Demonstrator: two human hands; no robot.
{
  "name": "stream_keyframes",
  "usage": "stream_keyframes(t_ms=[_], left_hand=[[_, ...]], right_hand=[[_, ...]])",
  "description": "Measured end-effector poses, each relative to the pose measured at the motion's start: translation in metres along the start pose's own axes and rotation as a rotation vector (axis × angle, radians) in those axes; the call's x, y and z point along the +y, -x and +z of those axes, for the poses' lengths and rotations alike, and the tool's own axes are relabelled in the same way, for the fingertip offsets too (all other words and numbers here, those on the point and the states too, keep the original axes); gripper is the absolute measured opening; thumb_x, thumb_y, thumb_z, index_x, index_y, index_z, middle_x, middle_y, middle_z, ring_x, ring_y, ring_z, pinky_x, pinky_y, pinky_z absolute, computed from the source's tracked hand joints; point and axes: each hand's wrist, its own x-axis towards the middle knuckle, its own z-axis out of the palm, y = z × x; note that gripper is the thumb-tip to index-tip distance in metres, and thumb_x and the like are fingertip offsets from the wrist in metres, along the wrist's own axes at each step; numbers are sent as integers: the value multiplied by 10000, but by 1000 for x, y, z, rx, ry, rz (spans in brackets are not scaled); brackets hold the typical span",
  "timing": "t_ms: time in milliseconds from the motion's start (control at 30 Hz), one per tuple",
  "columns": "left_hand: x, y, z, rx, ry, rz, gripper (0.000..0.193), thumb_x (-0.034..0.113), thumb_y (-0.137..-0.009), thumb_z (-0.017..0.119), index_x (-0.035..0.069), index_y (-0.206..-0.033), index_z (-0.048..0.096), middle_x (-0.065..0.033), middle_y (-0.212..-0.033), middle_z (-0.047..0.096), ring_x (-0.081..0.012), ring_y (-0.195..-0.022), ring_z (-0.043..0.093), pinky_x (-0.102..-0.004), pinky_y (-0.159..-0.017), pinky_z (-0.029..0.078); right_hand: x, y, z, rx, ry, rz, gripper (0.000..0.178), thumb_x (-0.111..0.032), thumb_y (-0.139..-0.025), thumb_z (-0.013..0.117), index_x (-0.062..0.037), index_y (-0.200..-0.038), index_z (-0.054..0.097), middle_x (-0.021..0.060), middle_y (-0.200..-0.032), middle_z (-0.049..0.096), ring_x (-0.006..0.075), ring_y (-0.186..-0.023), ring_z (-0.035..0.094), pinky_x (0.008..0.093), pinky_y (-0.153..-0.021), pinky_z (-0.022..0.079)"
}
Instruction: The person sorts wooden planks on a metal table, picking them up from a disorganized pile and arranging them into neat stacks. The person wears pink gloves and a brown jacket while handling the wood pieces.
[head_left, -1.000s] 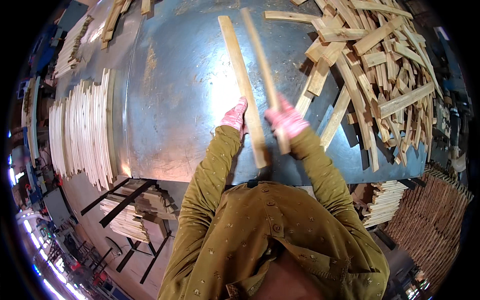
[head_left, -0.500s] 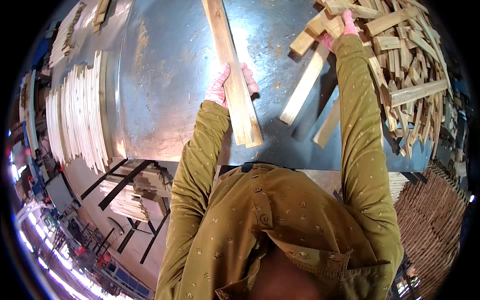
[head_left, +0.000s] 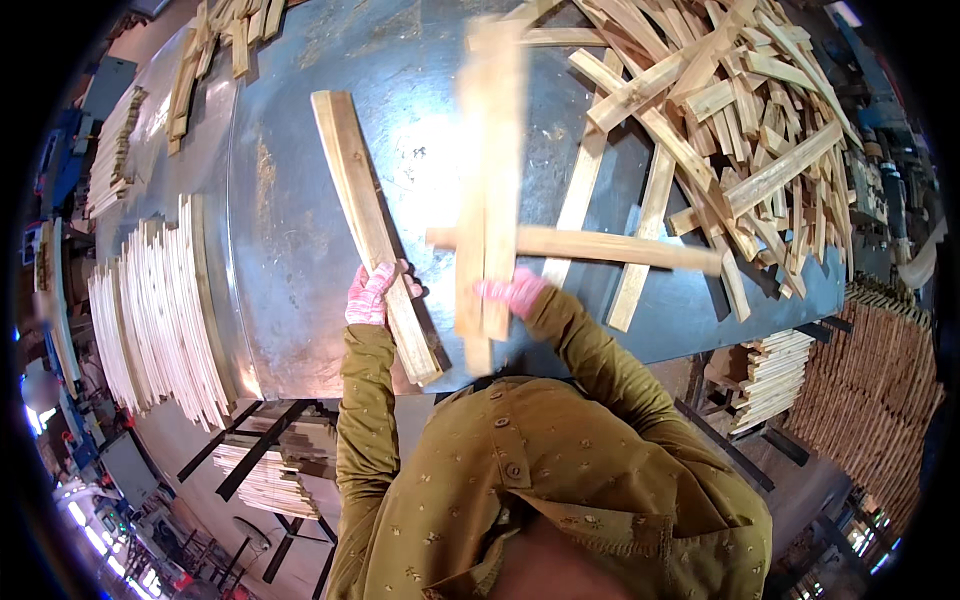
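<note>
My left hand (head_left: pixel 370 295), in a pink-and-white glove, is closed round a pair of wooden strips (head_left: pixel 355 195) that slant over the metal table (head_left: pixel 300 150). To its right, my right hand (head_left: pixel 512 291), gloved alike, grips several wooden strips (head_left: pixel 490 170) standing lengthwise in front of me, blurred by motion. A single strip (head_left: pixel 610 247) lies crosswise at that bundle, stretching to the right; whether the hand touches it I cannot tell. Two loose strips (head_left: pixel 642 240) rest on the table between my right hand and the heap.
A tangled heap of wooden strips (head_left: pixel 770 130) covers the table's far right. Pale slats (head_left: pixel 160 310) stand in a neat row at the left, with more strips (head_left: pixel 185 90) beyond. Below the table's right edge is a tall stack of brown boards (head_left: pixel 870 390).
My right hand has come from the heap to the middle with several strips. My left hand and its strips have shifted left. The view has moved too, showing more of the table's far side.
</note>
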Motion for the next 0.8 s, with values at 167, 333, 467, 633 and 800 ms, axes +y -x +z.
stream_keyframes(t_ms=[167,333,467,633,800], left_hand=[[13,14,-14,249,-243,73,251,180,-894,633,14,-1040,513,-107,-780,600,-209,-531,603,-328,-434,508],[11,16,-26,213,-21,24,422,302,-887,698,-3,-1115,517,-121,-829,636,-228,-560,632,-346,-482,551],[-24,13,-18,54,349,-39,389,208,-868,702,21,-1155,518,-138,-956,635,-265,-784,660,-402,-684,584],[-15,16,-35,-54,383,-69,345,202,-864,704,38,-1130,559,-132,-944,632,-280,-761,652,-444,-697,581],[23,30,-47,52,216,-150,284,233,-875,691,10,-1020,591,-133,-841,639,-285,-699,661,-421,-646,583]], right_hand=[[-25,-9,11,95,752,93,398,-414,-896,505,-67,-953,692,221,-871,680,394,-823,657,476,-730,537],[-114,11,59,67,764,135,669,-548,-914,487,-20,-1326,468,267,-997,662,422,-961,637,449,-866,509],[-93,30,107,-56,1000,-259,779,-557,-888,545,18,-1397,413,274,-1241,568,390,-1147,564,461,-991,445],[-55,18,73,225,1108,-201,814,-418,-841,672,9,-1444,329,256,-1268,543,391,-1153,554,431,-992,448],[-93,12,53,90,958,191,898,-288,-819,653,-35,-1518,148,258,-1198,572,384,-1031,623,452,-864,521]])
